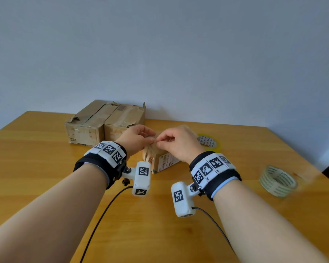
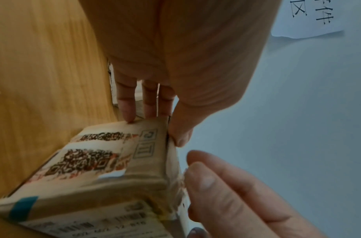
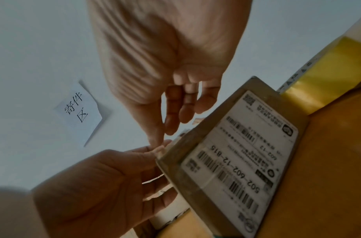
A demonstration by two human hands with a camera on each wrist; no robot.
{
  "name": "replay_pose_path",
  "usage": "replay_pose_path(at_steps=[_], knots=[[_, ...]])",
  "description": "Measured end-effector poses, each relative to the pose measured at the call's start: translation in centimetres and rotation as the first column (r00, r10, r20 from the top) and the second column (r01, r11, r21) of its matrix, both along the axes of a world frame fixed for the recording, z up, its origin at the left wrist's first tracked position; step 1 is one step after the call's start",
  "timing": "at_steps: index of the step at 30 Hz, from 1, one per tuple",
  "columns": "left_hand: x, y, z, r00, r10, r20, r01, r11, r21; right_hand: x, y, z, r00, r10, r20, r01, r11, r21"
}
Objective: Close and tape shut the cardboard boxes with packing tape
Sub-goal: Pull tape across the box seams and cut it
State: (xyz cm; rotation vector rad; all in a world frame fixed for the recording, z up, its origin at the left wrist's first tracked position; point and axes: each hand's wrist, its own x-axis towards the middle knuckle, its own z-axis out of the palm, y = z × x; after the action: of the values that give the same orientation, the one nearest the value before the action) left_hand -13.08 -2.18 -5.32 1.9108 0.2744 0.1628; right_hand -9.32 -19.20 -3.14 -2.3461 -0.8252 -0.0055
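Meeting both hands over the top of the small box (image 1: 160, 161), right at the middle of the counter (image 1: 46, 168) and straight ahead of the body. Clamping the box's top edge with the left hand (image 1: 137, 138): straight fingers (image 2: 126, 111) touching the far rim, thumb pressing on the near side of the same edge in the left wrist view. Pinching with the right hand (image 1: 179, 144), thumb and forefinger brought together just beside the left fingertips, on what looks like a crinkled strip of clear tape (image 2: 178, 185) clinging to the box's top corner; not seeing plainly how much of it is stuck down.

Judging the next move to be turning on that closeness: both hands sitting directly above the box, neither one having to reach, the left steadying and the right free to draw the strip along the top. Not making out the line of the flap seam, with the hands covering it.

Looking outward: passing the yellow tape roll (image 1: 209, 142) lying flat just behind the right hand, nearer that hand than the left; then a clear tape roll (image 1: 277, 181) well apart at the right edge of the counter. Finding two larger boxes (image 1: 104, 122) side by side and touching, at the back left against the wall, flaps down, well apart from the right hand and closer to the left.
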Motion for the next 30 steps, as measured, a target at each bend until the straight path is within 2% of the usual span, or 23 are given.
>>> replay_pose_path(at_steps=[5, 9, 14, 23, 30], knots=[[-0.1, 0.0, -0.2, 1.000, 0.022, 0.001, -0.022, 0.999, 0.046, 0.2, 0.0, -0.6, 1.000, 0.029, -0.004, -0.030, 0.996, -0.078], [0.1, 0.1, 0.0, 0.999, 0.039, -0.029, -0.039, 0.999, -0.001, 0.4, 0.4, -0.5, 0.999, 0.020, -0.037, -0.024, 0.994, -0.106], [0.0, 0.3, -0.3, 0.999, 0.015, -0.046, -0.018, 0.997, -0.069, 0.9, 0.7, -0.8, 0.998, 0.002, -0.068, -0.009, 0.995, -0.098], [0.5, 0.1, 0.3, 0.994, 0.059, -0.093, -0.061, 0.998, -0.023, 1.3, 2.3, -2.0, 0.995, -0.089, -0.051, 0.090, 0.996, 0.017], [1.0, 0.3, -0.1, 0.992, 0.059, -0.109, -0.063, 0.997, -0.033, 2.2, 3.2, -2.0, 0.992, -0.113, -0.052, 0.108, 0.990, -0.089]])
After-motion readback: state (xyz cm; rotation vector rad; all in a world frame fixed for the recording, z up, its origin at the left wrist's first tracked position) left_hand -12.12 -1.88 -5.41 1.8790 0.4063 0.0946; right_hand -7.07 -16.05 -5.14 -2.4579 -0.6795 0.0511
